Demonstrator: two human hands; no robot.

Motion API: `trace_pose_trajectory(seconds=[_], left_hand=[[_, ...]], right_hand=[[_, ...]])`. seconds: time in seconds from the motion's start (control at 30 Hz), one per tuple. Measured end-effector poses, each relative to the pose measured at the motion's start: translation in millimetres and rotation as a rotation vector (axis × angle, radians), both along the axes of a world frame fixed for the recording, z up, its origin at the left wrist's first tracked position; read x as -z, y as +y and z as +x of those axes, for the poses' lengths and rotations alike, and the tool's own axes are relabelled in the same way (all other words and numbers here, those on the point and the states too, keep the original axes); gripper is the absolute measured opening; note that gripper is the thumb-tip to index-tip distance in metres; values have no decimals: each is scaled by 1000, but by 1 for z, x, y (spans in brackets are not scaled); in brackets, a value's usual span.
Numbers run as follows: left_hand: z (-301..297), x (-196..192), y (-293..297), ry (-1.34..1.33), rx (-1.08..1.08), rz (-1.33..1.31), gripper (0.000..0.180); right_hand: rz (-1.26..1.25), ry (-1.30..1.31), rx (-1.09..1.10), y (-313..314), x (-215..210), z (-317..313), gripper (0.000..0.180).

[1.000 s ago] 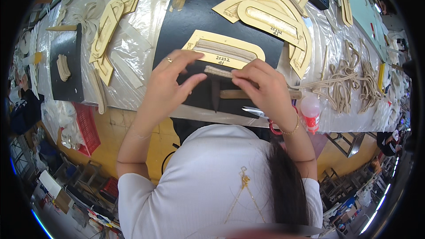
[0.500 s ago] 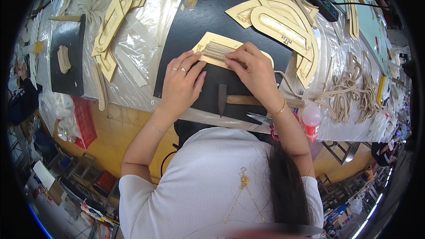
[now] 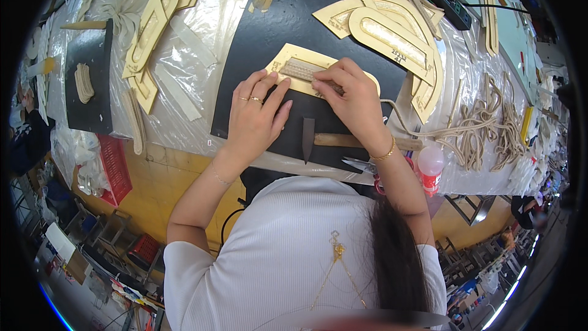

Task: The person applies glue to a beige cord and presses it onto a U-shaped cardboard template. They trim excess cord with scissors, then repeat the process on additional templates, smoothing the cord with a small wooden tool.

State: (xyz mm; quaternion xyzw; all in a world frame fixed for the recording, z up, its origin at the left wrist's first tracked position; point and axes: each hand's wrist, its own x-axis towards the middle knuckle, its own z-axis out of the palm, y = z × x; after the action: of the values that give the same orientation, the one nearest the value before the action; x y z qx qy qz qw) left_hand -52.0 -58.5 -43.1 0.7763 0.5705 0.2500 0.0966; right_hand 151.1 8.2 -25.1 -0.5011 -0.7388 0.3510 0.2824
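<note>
A tan wooden template (image 3: 293, 69) with a long slot lies on a black mat (image 3: 275, 30). A beige braided strip (image 3: 303, 70) sits in the slot. My left hand (image 3: 257, 113) lies flat on the template's near left edge, fingers spread, rings on two fingers. My right hand (image 3: 352, 95) presses the strip's right end into the slot with its fingertips. A hammer (image 3: 343, 141) with a dark head and wooden handle lies on the mat just below my hands, partly under my right wrist.
More tan templates (image 3: 386, 30) lie at the mat's far right, others (image 3: 150, 30) on plastic sheeting at left. A second black mat (image 3: 92, 86) holds a small braided piece. Coils of beige cord (image 3: 484, 129), a small bottle (image 3: 430, 168) and scissors (image 3: 367, 167) sit right.
Both hands have lowered the braided strip from above the template into its slot. The left hand has gone from pinching the strip to lying flat on the template.
</note>
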Motion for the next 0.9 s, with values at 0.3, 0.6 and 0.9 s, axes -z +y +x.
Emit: trace_pose_trajectory(seconds=[0.3,0.6,0.9], left_hand=[[5,-2,7,19,-22,1,47],[14,2,19,167,-30,21,66],[16,3,25,188,-29,54,55]], right_hand=[[24,-114,24,17,-7,8,16],[-6,-110,-16,21,-2,8,15],[-30,-153,-37,25,1,10,10]])
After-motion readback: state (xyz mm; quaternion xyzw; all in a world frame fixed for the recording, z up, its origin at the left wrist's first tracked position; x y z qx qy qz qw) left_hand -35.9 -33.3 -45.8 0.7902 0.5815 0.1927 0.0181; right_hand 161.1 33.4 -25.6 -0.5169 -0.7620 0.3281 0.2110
